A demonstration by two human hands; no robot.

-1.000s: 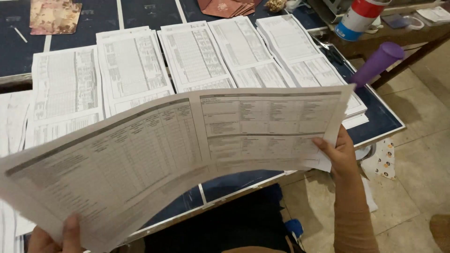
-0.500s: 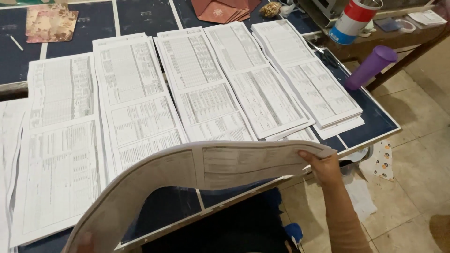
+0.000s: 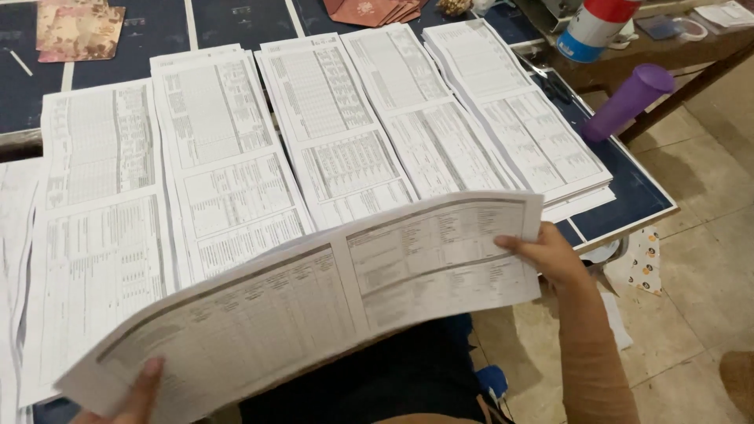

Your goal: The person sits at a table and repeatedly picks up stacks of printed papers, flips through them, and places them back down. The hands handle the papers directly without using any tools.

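Pinched at both ends, a wide printed sheet is held by the right hand and left hand; its long axis runs lower-left to upper-right (face up) above the table, near paper stacks.

The printed sheet, curled a moment ago, now spreads flat.

head: 1 view | worn high, looks steeply down and forward | close over table edge

Matt printed paper sheet; glossy purple plastic cup; wooden bench
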